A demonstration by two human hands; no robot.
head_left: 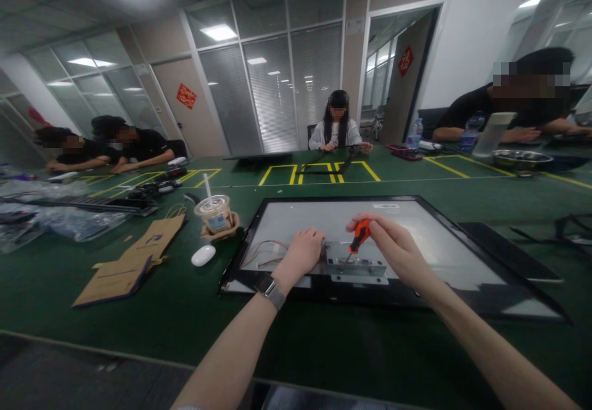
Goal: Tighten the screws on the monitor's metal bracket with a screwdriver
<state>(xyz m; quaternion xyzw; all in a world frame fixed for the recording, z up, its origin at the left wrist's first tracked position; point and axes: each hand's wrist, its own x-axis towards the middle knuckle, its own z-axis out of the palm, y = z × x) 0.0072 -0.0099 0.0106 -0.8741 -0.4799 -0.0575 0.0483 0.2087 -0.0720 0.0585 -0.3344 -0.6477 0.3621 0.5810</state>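
Note:
A black-framed display panel (277,213) lies face down in front of me, its grey back upward. On its near side sits a metal bracket (379,270) with a small circuit board and a blue connector. My right hand (398,243) grips an orange and black screwdriver (359,237), tilted, its shaft pointing down into the bracket. The exact spot its tip touches is too small to tell. With fingers curled, my left hand (305,251) holds the bracket's left end; the fingertips are partly hidden. Thin red and black wires (261,253) lie on the panel left of that hand.
Left of the panel are a drink cup (216,216) in a cardboard holder, a white mouse (203,255) and a brown paper bag (139,259). A dark flat device (509,250) lies at the right. Several people sit around the green table (185,330).

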